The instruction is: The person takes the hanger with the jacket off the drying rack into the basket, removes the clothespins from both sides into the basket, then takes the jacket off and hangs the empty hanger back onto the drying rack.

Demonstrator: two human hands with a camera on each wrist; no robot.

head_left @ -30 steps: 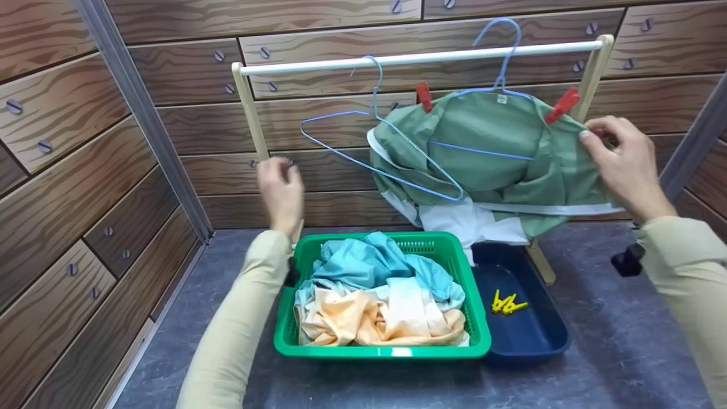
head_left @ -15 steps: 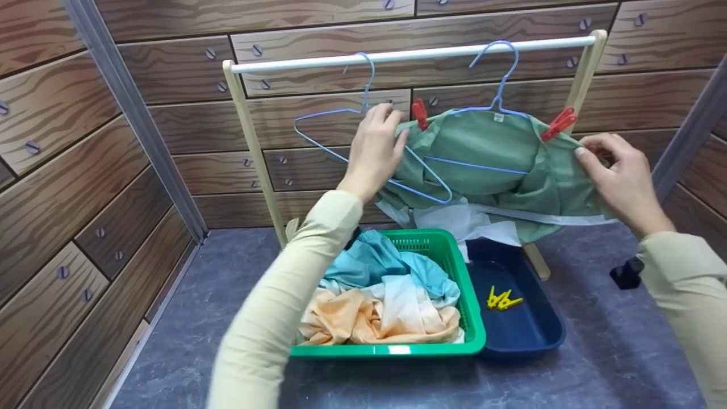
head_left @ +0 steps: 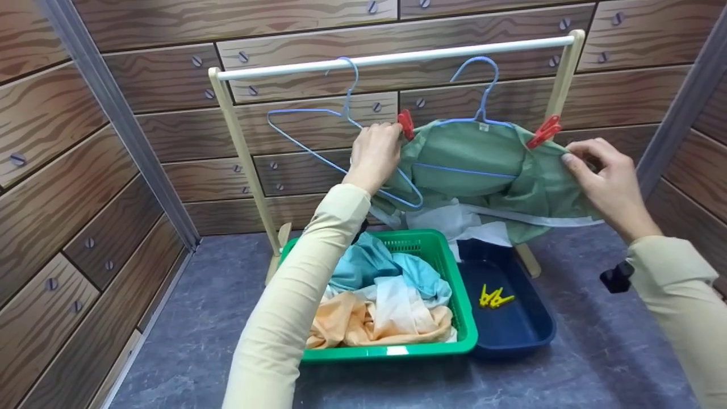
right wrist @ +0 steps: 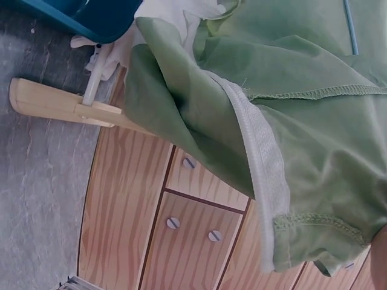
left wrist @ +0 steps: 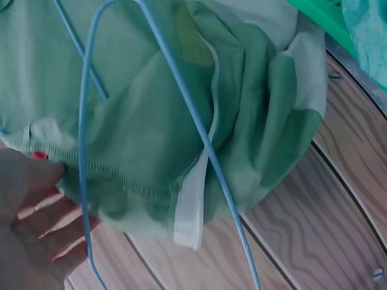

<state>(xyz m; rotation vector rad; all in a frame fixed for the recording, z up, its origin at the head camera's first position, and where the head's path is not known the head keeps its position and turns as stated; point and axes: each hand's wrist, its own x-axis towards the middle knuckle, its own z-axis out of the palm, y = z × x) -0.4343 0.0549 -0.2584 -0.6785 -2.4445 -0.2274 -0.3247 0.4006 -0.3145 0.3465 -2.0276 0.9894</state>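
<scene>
green garment [head_left: 463, 149] on a blue hanger [head_left: 487, 95]
right hand [head_left: 612, 182] pinches its right side; left hand [head_left: 375, 153] near a red clip [head_left: 405, 125], hold unclear

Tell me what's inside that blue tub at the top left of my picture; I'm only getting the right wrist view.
Observer: Yellow pegs lie in the blue tub.
Operator: And the green garment, does it have any pegs on it that I'm missing?
Observer: Yes, two red pegs sit along its upper edge.
Operator: Where is the left hand?
Observer: Right beside one of those red pegs; whether it grips the garment, I can't tell.
</scene>
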